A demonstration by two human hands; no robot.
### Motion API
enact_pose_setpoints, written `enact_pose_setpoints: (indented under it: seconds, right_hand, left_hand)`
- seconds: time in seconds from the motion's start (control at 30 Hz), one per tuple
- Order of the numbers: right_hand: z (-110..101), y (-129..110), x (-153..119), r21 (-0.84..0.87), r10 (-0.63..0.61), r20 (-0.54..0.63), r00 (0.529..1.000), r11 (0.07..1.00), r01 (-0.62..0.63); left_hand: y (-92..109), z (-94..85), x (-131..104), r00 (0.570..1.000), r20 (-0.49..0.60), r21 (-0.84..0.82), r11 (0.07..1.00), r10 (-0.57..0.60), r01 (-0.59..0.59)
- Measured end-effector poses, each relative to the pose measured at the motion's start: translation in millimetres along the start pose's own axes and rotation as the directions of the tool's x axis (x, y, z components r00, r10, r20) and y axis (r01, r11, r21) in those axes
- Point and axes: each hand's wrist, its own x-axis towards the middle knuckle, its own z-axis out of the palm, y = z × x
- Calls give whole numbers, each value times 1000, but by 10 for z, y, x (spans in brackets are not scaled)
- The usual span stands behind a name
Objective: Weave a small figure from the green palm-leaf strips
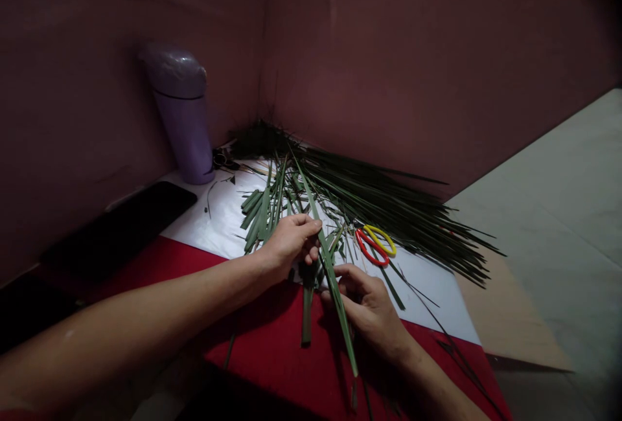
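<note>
A long, narrow green leaf strip (331,278) runs slantwise between my hands, its lower tip hanging over the red cloth. My left hand (294,239) pinches it near the middle with thumb and fingers. Lower down, my right hand (364,298) has its fingers curled about the same strip, with the thumb partly behind it. Cut leaf pieces (260,214) lie just beyond my left hand. Scissors (383,257) with one red and one yellow handle rest beyond my right hand, their blades mostly hidden among leaves.
A bundle of long dark leaves (389,197) lies along the wall at the back right. At the back left stands a purple tumbler (184,129) with plastic over its top. A flat black object (140,214) is at the left. White sheet (437,298) and red cloth (276,337) cover the surface.
</note>
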Motion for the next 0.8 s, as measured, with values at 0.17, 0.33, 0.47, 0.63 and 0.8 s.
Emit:
enact_pose_setpoints:
  seconds: [0.17,0.33,0.47,0.63,0.8]
  right_hand:
    - [-2,-15,0,13,3,6,1000,1000,-3]
    - [1,-21,-5,-9,-11,-18,1000,1000,10]
    - [4,-16,-6,-19,-7,-8,1000,1000,7]
    - [3,-20,-2,-3,-12,-2,1000,1000,12]
    - [2,-32,1,-29,-29,-14,999,999,29]
  left_hand:
    - [0,-2,-9,1000,-1,-14,1000,13,-13]
    - [-3,-5,-9,1000,4,-20,1000,22,-22]
    - [-4,-6,-6,1000,8,-27,999,16,-16]
    - [6,-2,-5,1000,-1,-11,1000,9,-9]
    - [2,-8,-4,1000,2,-1,1000,15,-15]
